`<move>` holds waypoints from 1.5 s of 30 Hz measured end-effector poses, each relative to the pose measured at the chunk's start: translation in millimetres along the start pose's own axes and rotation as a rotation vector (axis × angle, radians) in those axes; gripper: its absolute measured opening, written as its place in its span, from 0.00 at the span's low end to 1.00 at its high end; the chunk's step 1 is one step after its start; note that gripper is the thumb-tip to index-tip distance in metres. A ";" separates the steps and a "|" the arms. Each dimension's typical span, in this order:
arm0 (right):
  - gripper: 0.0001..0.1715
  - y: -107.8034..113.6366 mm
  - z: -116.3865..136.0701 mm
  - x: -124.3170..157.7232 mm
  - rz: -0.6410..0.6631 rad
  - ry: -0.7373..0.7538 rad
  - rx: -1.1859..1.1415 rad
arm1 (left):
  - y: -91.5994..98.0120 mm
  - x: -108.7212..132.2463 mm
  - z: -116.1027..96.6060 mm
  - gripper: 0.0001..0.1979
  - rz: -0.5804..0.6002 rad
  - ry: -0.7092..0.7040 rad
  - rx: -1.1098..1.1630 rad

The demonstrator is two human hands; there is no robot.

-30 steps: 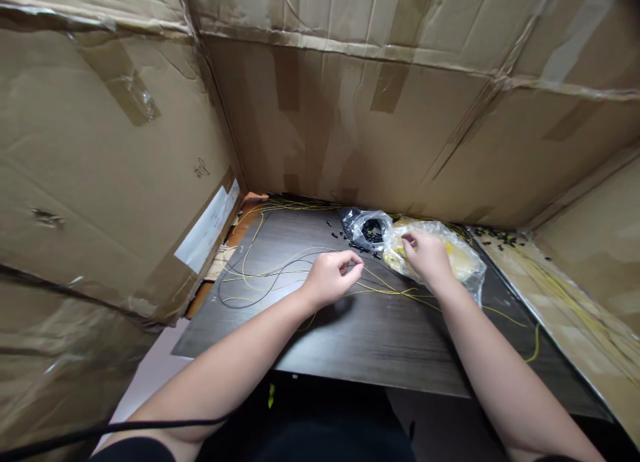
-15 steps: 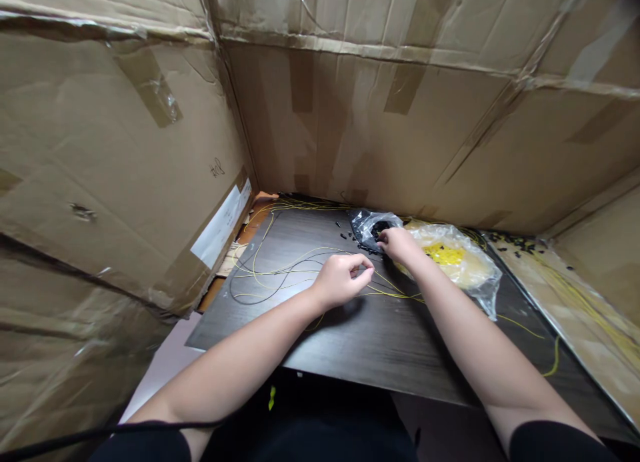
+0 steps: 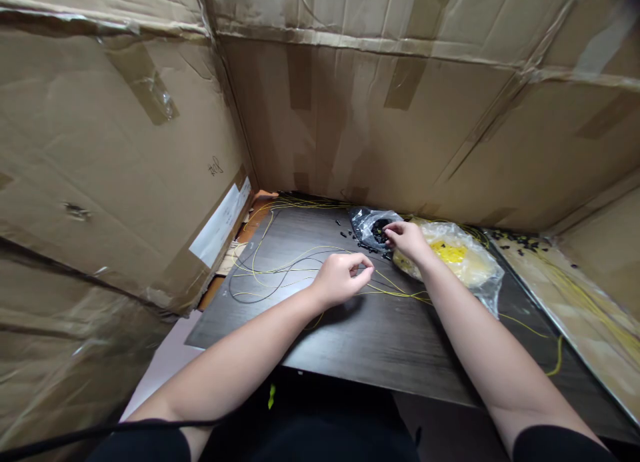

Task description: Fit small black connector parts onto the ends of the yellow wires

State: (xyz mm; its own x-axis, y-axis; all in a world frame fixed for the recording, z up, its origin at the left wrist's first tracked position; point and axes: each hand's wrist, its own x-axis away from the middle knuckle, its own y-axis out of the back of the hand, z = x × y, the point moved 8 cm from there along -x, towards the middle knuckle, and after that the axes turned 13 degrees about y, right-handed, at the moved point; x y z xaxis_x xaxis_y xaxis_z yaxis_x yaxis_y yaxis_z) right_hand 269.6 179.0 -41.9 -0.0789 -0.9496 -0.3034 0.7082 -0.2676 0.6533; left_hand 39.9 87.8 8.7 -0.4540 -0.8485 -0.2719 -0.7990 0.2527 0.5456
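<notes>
My left hand (image 3: 340, 277) hovers over the dark table (image 3: 350, 335), its fingers pinched together on a thin yellow wire (image 3: 395, 291). My right hand (image 3: 407, 239) is further back, fingers pinched at the mouth of a small clear bag of black parts (image 3: 370, 225); what they hold is too small to make out. Just right of that hand lies a larger clear bag with yellow pieces (image 3: 457, 257). Loops of yellow and black wire (image 3: 273, 275) lie spread on the table to the left.
Taped cardboard walls (image 3: 350, 129) close in the table at the left, back and right. A cardboard sheet (image 3: 575, 295) at the right carries more yellow wires and scattered black parts. A black cable (image 3: 100, 432) crosses the lower left corner.
My right hand left the yellow bag, went left to the bag of black parts, and has now drawn slightly back with fingers pinched. My left hand has kept its pinch and place.
</notes>
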 end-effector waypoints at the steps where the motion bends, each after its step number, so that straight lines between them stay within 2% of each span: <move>1: 0.12 -0.2 -2.2 0.7 -0.008 -0.021 -0.062 | -0.3 0.0 0.2 0.09 0.002 0.001 0.001; 7: 0.14 3.5 -9.1 8.5 -0.045 -0.089 -0.305 | -1.7 -0.1 0.5 0.09 0.018 0.002 0.003; 14: 0.21 7.1 -13.7 14.2 -0.055 -0.103 -0.380 | -1.4 -0.5 0.8 0.09 0.016 0.009 -0.002; 26: 0.27 5.9 -16.8 14.3 -0.084 -0.058 -0.285 | -0.9 -0.4 0.1 0.08 0.021 0.011 0.006; 30: 0.23 5.9 -15.2 11.5 -0.080 -0.011 -0.153 | -1.3 -0.5 0.4 0.09 0.022 0.011 0.000; 34: 0.18 7.6 -2.1 11.0 -0.082 0.073 0.041 | -1.2 -0.6 0.2 0.08 0.016 0.008 0.000; 40: 0.14 7.3 32.6 20.9 -0.026 0.240 0.307 | 1.8 -1.6 0.3 0.08 -0.008 0.015 0.000; 43: 0.15 0.5 55.0 26.1 0.016 0.317 0.392 | 2.1 -1.8 0.8 0.08 -0.013 0.018 -0.003; 45: 0.16 -11.6 74.1 26.0 0.070 0.390 0.427 | 2.2 -1.7 0.9 0.08 -0.018 0.017 -0.003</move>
State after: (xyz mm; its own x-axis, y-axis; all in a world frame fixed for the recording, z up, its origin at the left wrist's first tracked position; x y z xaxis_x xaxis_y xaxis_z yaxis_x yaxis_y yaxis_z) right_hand 207.3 145.3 -6.0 0.2795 -0.8589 -0.4292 0.3504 -0.3250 0.8784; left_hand 38.5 90.3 9.6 -0.4327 -0.8607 -0.2684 -0.8058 0.2358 0.5432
